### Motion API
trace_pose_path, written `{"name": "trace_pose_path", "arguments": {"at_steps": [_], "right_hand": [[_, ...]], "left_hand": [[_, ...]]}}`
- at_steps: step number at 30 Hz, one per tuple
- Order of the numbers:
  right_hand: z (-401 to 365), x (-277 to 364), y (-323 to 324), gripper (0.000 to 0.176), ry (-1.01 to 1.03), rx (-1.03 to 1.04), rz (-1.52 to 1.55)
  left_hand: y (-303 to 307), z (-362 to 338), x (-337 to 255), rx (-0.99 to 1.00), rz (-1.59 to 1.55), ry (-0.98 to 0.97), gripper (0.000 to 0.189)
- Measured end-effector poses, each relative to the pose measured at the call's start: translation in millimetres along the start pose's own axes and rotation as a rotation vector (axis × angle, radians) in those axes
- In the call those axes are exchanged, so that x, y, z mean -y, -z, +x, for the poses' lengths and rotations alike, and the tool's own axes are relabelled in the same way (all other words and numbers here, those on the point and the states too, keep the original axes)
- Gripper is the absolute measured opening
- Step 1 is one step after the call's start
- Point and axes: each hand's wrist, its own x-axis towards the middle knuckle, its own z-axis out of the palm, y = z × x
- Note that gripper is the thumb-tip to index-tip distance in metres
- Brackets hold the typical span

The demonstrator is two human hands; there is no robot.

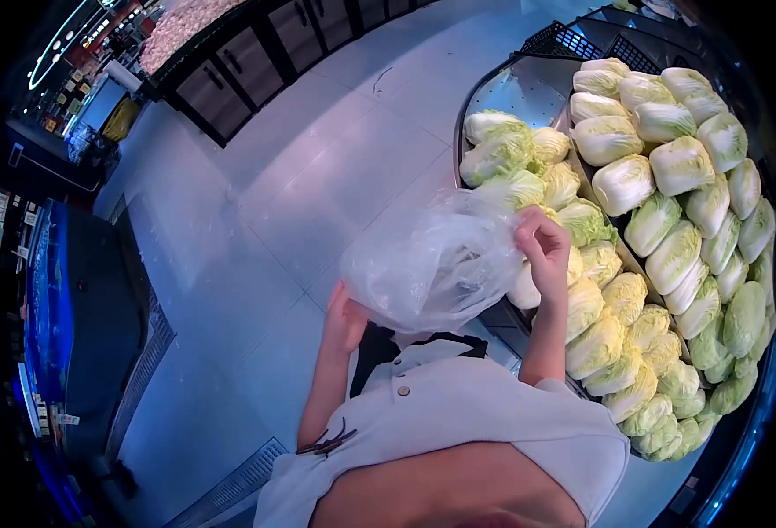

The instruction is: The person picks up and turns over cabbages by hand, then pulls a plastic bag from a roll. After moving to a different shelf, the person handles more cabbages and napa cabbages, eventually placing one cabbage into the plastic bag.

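Observation:
A clear plastic bag (pixel 432 264) is stretched between my two hands in front of my body. My right hand (pixel 542 242) pinches the bag's upper right edge, thumb and fingers together. On the other side, my left hand (pixel 346 319) grips the bag's lower left edge, its fingers partly hidden by the plastic. Crumpled folds fill the bag's middle, and I cannot make out whether anything lies inside. Right behind my right hand are yellowish napa cabbages (pixel 601 264), heaped in the nearer section of a display.
A divider (pixel 639 264) separates these from paler napa cabbages (pixel 683 167) stacked farther right. Black crates (pixel 573 42) stand at the display's back. Dark-framed cabinets (pixel 247 70) line the far side of the tiled floor (pixel 344 158). At left is a dark case (pixel 106 326) with blue sides.

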Motion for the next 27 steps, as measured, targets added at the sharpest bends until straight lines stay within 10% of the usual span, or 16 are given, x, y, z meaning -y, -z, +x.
{"name": "trace_pose_path", "arguments": {"at_steps": [8,11,14,17,21,27], "right_hand": [[141.1,-47.7,-129.6,0.021,0.049,0.021,-0.359],[190.4,-49.7,-146.8,0.018,0.178,-0.004,-0.508],[214.9,-79.6,-152.3,0.065,0.227,-0.206,-0.325],[212.0,-142.2,-159.8,0.083,-0.212,-0.508,-0.048],[210.0,-213.6,-159.5,0.079,-0.768,-0.419,0.932],[317.2,-306.6,-113.2,0.026,-0.56,-0.594,0.311]], "left_hand": [[42.0,131.5,-152.6,0.481,-0.254,0.12,0.052],[30.6,197.3,-202.3,0.488,0.197,0.055,0.058],[-7.9,261.2,-234.3,0.535,0.41,0.035,0.062],[-33.0,321.6,-234.8,0.456,0.488,0.137,0.064],[-49.4,407.9,-206.4,0.508,0.601,0.085,0.071],[-143.8,533.0,-220.6,0.646,0.77,0.054,0.084]]}}
